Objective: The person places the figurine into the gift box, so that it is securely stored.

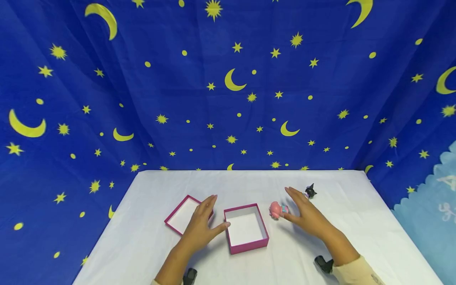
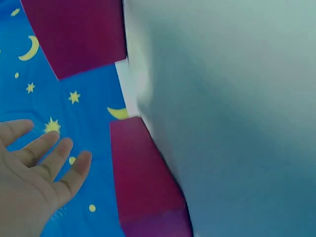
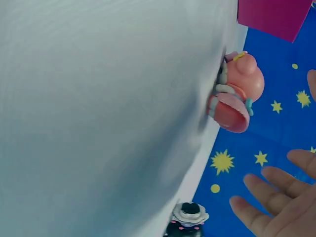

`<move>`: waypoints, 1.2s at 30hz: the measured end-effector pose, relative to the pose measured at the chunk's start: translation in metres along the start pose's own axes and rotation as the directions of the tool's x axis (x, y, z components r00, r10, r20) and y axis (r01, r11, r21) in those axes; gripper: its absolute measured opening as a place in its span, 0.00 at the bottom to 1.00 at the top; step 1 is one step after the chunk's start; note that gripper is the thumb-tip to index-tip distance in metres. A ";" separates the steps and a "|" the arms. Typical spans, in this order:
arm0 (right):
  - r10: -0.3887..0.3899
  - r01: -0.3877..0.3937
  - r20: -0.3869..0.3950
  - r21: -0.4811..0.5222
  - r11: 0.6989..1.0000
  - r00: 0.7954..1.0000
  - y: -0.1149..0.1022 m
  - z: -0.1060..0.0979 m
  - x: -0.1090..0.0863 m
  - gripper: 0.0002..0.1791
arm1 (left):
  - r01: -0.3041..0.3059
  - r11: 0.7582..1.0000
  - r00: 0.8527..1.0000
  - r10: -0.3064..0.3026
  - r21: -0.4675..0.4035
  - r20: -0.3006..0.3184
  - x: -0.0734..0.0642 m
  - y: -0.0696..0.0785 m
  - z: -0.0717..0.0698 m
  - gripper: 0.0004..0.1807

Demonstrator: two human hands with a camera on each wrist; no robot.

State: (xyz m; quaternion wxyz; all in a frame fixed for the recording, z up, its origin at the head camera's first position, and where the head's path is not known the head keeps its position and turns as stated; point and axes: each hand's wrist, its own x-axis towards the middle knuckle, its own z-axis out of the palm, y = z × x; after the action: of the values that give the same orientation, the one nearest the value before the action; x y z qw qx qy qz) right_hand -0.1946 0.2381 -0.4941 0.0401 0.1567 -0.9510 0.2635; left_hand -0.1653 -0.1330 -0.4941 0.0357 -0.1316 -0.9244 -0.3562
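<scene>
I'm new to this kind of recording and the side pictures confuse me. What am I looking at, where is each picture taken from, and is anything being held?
No machine here: a person's two bare hands. The big picture comes from a head camera; the tilted ones from cameras on each wrist. On the white table lie an open pink box, its lid, a pink toy figure and a black toy figure. The left hand hovers open between lid and box. The right hand is open beside the pink figure. Nothing is held.

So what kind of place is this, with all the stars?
Probably a small staged tabletop set, not a lived-in room: a star-and-moon cloth backdrop, a white table, an open pink box and toy figurines.
</scene>
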 end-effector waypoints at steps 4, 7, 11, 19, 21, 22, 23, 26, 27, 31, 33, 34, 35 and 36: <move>0.012 -0.013 0.030 0.054 0.998 0.999 0.004 0.002 0.001 0.45 | 0.016 0.999 0.998 -0.014 -0.041 0.054 -0.006 0.003 0.004 0.57; 0.008 -0.012 0.048 0.084 0.996 0.999 0.008 0.005 0.002 0.45 | 0.023 0.998 0.995 -0.017 -0.057 0.097 -0.009 0.005 0.006 0.57; 0.010 -0.021 0.087 0.130 0.991 0.996 0.011 0.007 0.002 0.46 | 0.014 0.998 0.988 -0.004 -0.062 0.154 -0.013 0.007 0.009 0.57; 0.036 -0.069 0.170 0.195 0.978 0.985 0.014 0.009 0.005 0.47 | 0.018 0.999 0.976 -0.010 -0.036 0.218 -0.017 0.010 0.012 0.60; 0.029 -0.065 0.171 0.208 0.976 0.985 0.015 0.010 0.005 0.46 | 0.020 0.999 0.973 -0.011 -0.036 0.230 -0.017 0.011 0.012 0.61; 0.027 -0.064 0.169 0.220 0.973 0.985 0.015 0.010 0.005 0.46 | 0.021 0.999 0.972 -0.012 -0.036 0.237 -0.017 0.011 0.012 0.62; 0.019 -0.057 0.167 0.230 0.972 0.986 0.015 0.010 0.005 0.45 | 0.023 0.999 0.969 -0.014 -0.036 0.245 -0.017 0.011 0.012 0.63; -0.004 -0.039 0.162 0.261 0.964 0.987 0.017 0.010 0.005 0.45 | 0.023 0.999 0.966 -0.011 -0.042 0.257 -0.016 0.010 0.012 0.64; -0.009 -0.035 0.161 0.272 0.962 0.987 0.017 0.010 0.004 0.45 | 0.024 0.999 0.966 -0.012 -0.042 0.260 -0.016 0.010 0.012 0.64; -0.043 -0.010 0.163 0.312 0.950 0.986 0.019 0.011 0.004 0.44 | 0.001 0.999 0.967 0.013 -0.053 0.255 -0.015 0.009 0.012 0.63; -0.041 -0.018 0.172 0.331 0.943 0.984 0.020 0.011 0.004 0.45 | -0.019 0.998 0.968 0.033 -0.058 0.249 -0.014 0.009 0.011 0.62; -0.039 -0.024 0.177 0.340 0.940 0.983 0.020 0.010 0.004 0.45 | -0.029 0.998 0.968 0.044 -0.061 0.246 -0.014 0.009 0.011 0.62; -0.037 -0.029 0.184 0.344 0.939 0.982 0.020 0.010 0.004 0.45 | -0.033 0.997 0.968 0.047 -0.063 0.246 -0.014 0.009 0.011 0.61; -0.034 -0.037 0.192 0.351 0.936 0.981 0.021 0.010 0.004 0.45 | -0.035 0.997 0.968 0.050 -0.066 0.245 -0.014 0.009 0.011 0.61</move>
State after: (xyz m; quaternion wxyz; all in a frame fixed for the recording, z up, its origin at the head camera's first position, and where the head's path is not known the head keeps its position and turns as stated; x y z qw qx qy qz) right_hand -0.2051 0.2484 -0.5123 -0.0824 0.1858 -0.8877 0.4132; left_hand -0.1490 -0.1226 -0.4987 -0.0760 -0.1957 -0.9073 -0.3643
